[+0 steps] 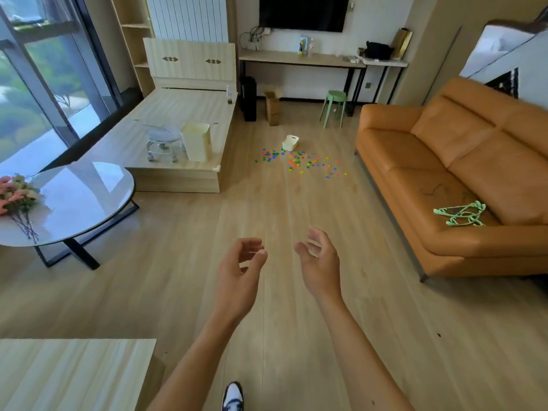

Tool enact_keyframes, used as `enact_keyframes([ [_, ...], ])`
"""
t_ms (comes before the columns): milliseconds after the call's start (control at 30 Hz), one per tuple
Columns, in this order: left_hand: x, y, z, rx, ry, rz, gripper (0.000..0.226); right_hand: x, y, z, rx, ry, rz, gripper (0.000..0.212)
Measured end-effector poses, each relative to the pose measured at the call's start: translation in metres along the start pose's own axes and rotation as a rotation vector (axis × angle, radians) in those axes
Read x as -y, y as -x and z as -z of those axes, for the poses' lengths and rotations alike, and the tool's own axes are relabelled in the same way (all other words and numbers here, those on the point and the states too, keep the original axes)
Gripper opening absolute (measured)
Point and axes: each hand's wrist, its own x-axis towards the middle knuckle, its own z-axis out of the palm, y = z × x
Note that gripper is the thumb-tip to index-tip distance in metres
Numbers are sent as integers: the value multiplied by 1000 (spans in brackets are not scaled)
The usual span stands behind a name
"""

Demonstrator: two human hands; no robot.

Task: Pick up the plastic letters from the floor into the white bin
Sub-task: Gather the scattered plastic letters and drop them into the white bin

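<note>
- While both arms reach forward over the wooden floor (296, 336), the left hand (238, 272) is loosely curled, its fingers (252, 247) bent toward the thumb with a gap between them, grasping nothing.
- Just beside it, the right hand (320, 262) is cupped palm inward, fingers (317, 237) relaxed and parted, also empty and touching nothing.
- Well ahead of both hands, the plastic letters (299, 161) lie scattered across the floor in red, blue, green and yellow; they are too small to tell one from another.
- At the far edge of that scatter stands the white bin (290, 143), upright on the floor; what it contains cannot be told.
- Bare floor lies between the hands and the letters.
- To the right runs an orange sofa (462, 173) with green hangers (461, 215) lying on its seat.
- To the left is a round glass bench (74, 203) carrying flowers (17, 197), and beyond it a low wooden bed platform (178, 120) bearing a small wheeled stool (161, 143) and a cream container (196, 140).
- A green stool (335, 106) and a cardboard box (272, 106) stand near the far wall.
- One shoe (232, 396) shows at the bottom edge.
</note>
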Motion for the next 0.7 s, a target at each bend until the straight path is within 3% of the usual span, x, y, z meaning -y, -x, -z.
enact_keyframes([
  [367,33,-266,-26,80,-1,53,13,-1,-237,-107,-11,-38,-56,46],
  [700,43,-478,-79,155,10,36,13,10,-452,-156,-105,-81,-47,44],
])
